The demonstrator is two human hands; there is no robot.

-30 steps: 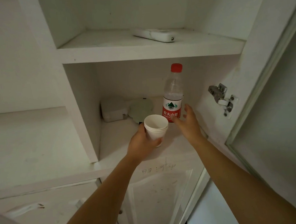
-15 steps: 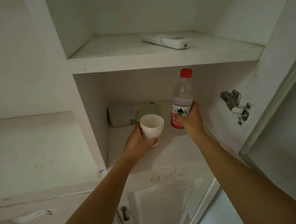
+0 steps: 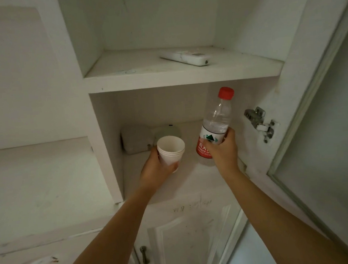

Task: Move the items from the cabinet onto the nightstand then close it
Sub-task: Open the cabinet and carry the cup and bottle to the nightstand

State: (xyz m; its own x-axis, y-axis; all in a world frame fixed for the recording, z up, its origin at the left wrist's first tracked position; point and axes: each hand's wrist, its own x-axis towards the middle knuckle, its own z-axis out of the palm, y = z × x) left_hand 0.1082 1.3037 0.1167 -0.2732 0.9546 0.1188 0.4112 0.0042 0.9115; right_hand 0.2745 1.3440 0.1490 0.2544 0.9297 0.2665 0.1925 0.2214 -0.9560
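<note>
From the head camera, looking forward and down into an open white cabinet [image 3: 99, 137], both bare arms reach up from the bottom edge into the lower compartment.

The left hand [image 3: 157, 170] grips a stack of white paper cups [image 3: 170, 150], fingers wrapped round the lower part of the stack, mouth of the top cup facing up and tilted slightly toward the camera. The stack is held over the front half of the lower shelf [image 3: 189, 184].

At about 3 o'clock from the cups, the right hand [image 3: 224, 151] grips a clear water bottle [image 3: 216, 124] with a red cap and a red-and-white label. The fingers close round the label band. The bottle leans a little to the right at its top; whether its base touches the shelf or is just off it cannot be told.

Behind the cups, at roughly 11 o'clock from them, a pale boxy item [image 3: 135, 138] sits against the back wall, with a round flat item [image 3: 166, 130] just beside it on the right, partly hidden by the cups.

On the upper shelf [image 3: 165, 74], at 12 o'clock from the bottle, a white remote control [image 3: 186, 57] lies flat.

At 3 o'clock from the bottle, a metal hinge [image 3: 260, 123] joins the cabinet side to the open door [image 3: 322, 121].
</note>
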